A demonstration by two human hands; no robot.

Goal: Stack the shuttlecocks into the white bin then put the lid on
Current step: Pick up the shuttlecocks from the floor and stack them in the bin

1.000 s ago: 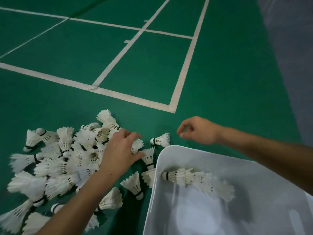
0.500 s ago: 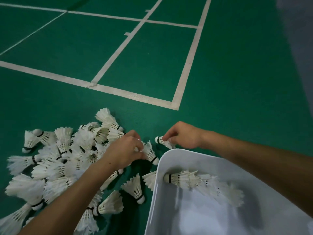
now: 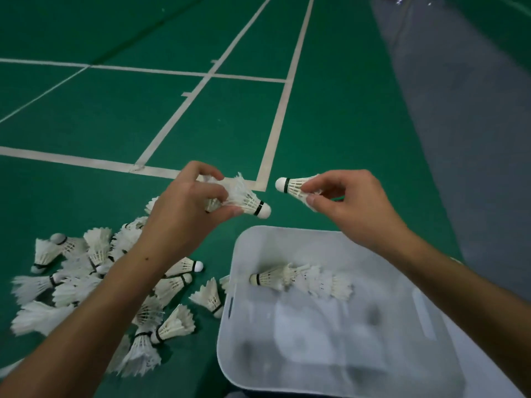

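My left hand (image 3: pixel 184 208) pinches a white shuttlecock (image 3: pixel 250 201) by its feathers, cork pointing right. My right hand (image 3: pixel 353 208) pinches another shuttlecock (image 3: pixel 293 185), cork pointing left. The two corks face each other a short gap apart, above the far edge of the white bin (image 3: pixel 431 354). Inside the bin lies a nested row of shuttlecocks (image 3: pixel 301 278), cork end to the left. A pile of loose shuttlecocks (image 3: pixel 86 277) is spread on the green floor left of the bin, partly hidden by my left forearm.
Green badminton court floor with white lines (image 3: pixel 275 124) stretches ahead. A grey strip of floor (image 3: pixel 459 139) runs along the right side. No lid is in view.
Both hands rose from the floor, each lifting a shuttlecock, and came together above the bin's far edge. The camera view tilted upward.
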